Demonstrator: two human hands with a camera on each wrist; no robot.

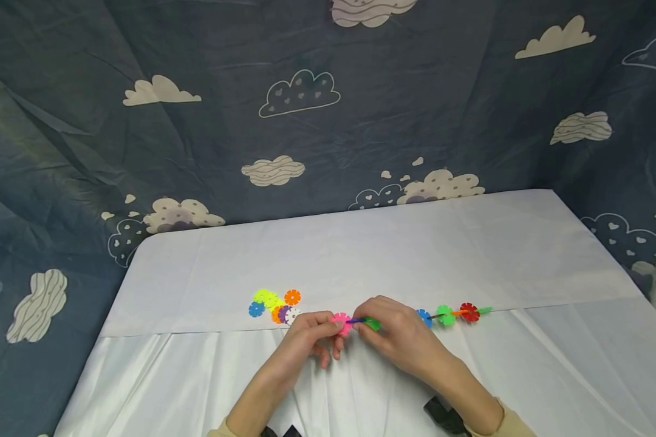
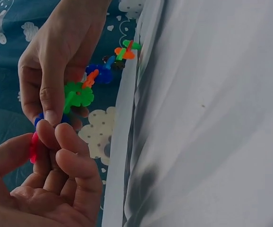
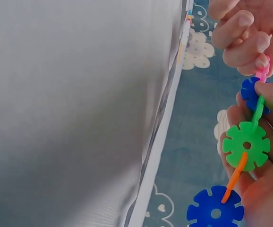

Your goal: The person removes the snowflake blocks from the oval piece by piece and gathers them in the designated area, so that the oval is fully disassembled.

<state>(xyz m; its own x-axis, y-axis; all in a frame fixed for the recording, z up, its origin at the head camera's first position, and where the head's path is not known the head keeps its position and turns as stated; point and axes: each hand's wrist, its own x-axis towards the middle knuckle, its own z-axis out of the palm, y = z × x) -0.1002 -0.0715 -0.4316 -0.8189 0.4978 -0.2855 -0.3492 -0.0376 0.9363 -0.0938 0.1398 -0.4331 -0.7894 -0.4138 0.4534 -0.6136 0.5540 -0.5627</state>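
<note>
My left hand (image 1: 306,337) pinches a pink notched plastic disc (image 1: 341,323) between thumb and fingers. A chain of interlocked snowflake discs runs from beside it to the right. My right hand (image 1: 401,332) pinches the dark blue disc (image 3: 250,92) at the chain's near end. The pink disc meets this blue disc edge to edge; how far their slots engage is hard to tell. Along the chain, a green disc (image 3: 235,142), an orange one (image 3: 234,177) and another blue one (image 3: 202,213) hang past my right palm. Farther right in the head view are a red disc (image 1: 469,312) and a green end disc (image 1: 486,310).
Left of my hands, a small group of loose discs lies on the white-covered table (image 1: 197,279): yellow (image 1: 268,297), blue (image 1: 256,309), orange (image 1: 292,297) and white (image 1: 292,315) among them. A dark cloud-patterned cloth (image 1: 224,133) hangs behind and at the sides.
</note>
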